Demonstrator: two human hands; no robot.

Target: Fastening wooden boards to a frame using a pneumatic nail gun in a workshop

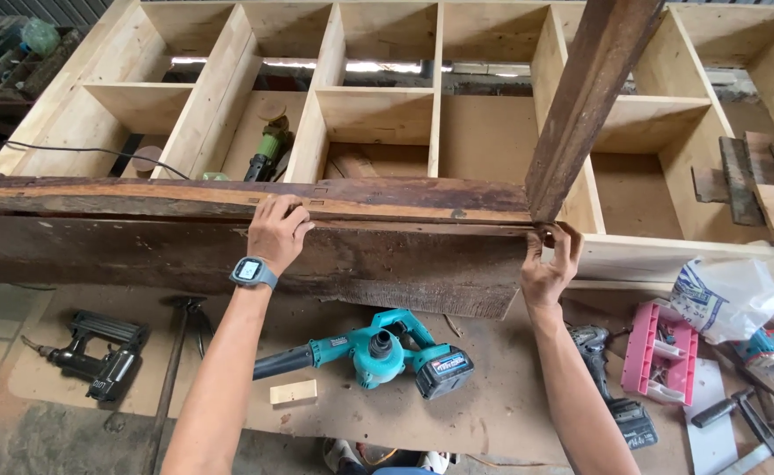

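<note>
A long, dark, weathered wooden beam (141, 220) lies across the front of a pale plywood shelf unit (378, 114). My left hand (277, 230), with a watch on its wrist, grips the beam's top edge near the middle. A second dark beam (589, 97) leans upright, its lower end meeting the long beam's right end. My right hand (550, 262) holds that joint from below, fingers curled at the corner.
On the floor board below lie a teal cordless blower (378, 352), a black nail gun (97, 356), a hammer (176, 352), a small wood block (293, 392), a drill (607, 369), a pink bit case (661, 352) and a plastic bag (726, 295). A green grinder (268, 145) sits inside the shelf.
</note>
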